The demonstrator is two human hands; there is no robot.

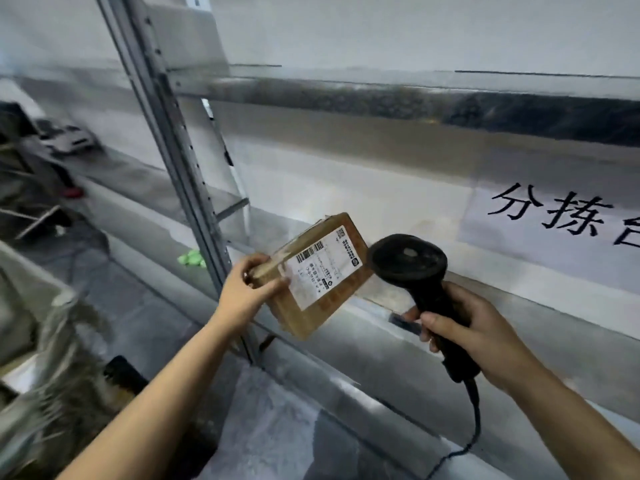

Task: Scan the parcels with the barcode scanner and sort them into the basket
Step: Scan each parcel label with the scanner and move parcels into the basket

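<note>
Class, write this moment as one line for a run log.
phase: scan | left hand: holds cardboard parcel, label facing up | right hand: grips barcode scanner, head close beside parcel | sorted: not yet

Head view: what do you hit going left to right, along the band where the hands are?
Green object → left hand → parcel → barcode scanner → right hand gripping it.

Grey metal rack upright (180,188); white sign (554,237) (black characters) at right; grey floor (277,427)
</note>
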